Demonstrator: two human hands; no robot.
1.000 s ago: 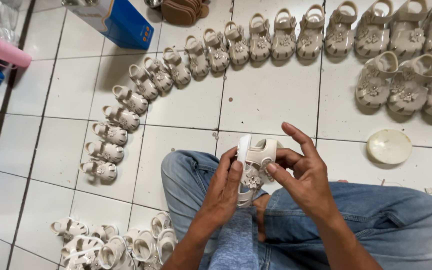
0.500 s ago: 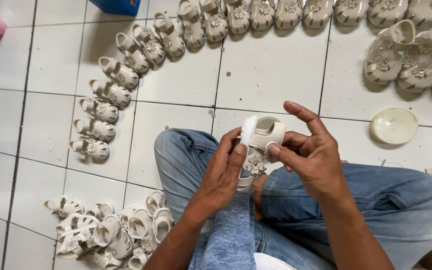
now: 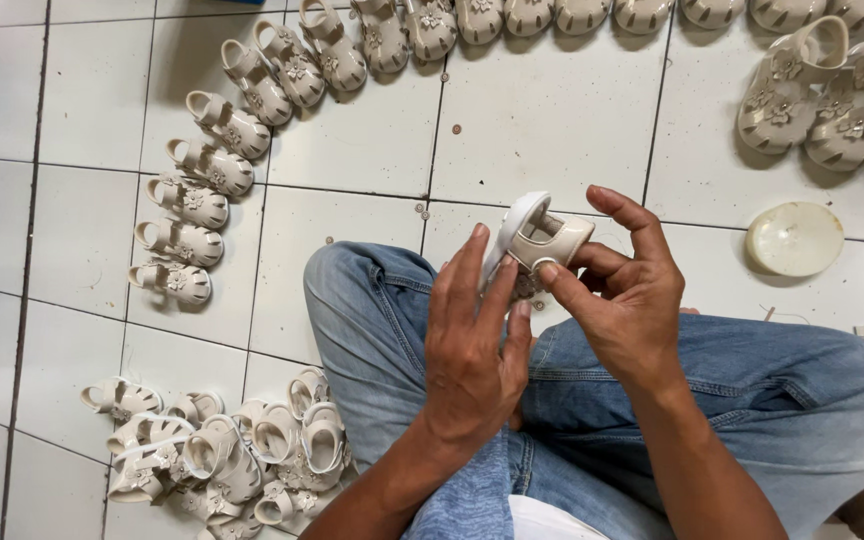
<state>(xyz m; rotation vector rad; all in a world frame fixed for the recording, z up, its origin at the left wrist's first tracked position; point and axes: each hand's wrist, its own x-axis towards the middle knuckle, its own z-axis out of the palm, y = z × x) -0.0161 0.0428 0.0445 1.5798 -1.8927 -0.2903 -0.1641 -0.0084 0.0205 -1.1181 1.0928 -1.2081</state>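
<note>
Cream moulded-plastic baby sandal (image 3: 537, 240) over denim knee (image 3: 372, 300) | both hands pinching it: left hand (image 3: 472, 350), right hand (image 3: 627, 300) | risk: strap slipping, sandal dropping.

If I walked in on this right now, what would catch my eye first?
Most likely the small cream sandal held up in the middle, gripped between the left hand and the right hand above the person's jeans. Next, the curved row of matching sandals laid out across the white tiled floor, with a loose heap of sandals at lower left. A round cream dish sits on the tiles at right.
</note>
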